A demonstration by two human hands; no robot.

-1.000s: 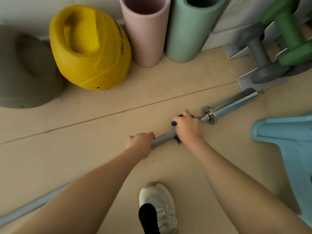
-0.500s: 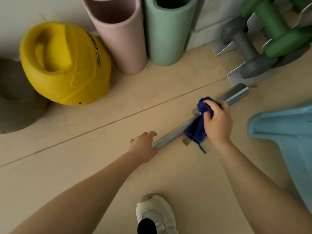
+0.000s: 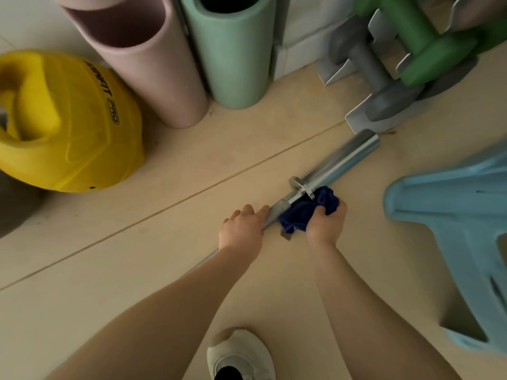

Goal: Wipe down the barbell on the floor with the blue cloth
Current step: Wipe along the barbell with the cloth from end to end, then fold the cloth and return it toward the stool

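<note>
Clearly you were mid-task: your right hand (image 3: 325, 224) gripped the bunched blue cloth (image 3: 307, 208) against the barbell (image 3: 337, 163) on the floor, just below its collar, while your left hand (image 3: 241, 231) curled over the shaft. Probably much remained unwiped.

Barbell (image 3: 340, 165) lying slantwise on the floor (image 3: 137, 256), far end near the dumbbell rack (image 3: 365, 116). Cloth (image 3: 307, 209) against the bar just below the collar (image 3: 301, 185), left hand (image 3: 241, 231) beside it. Two rolls (image 3: 192, 56) standing behind, stool (image 3: 452, 229) to the right.
</note>
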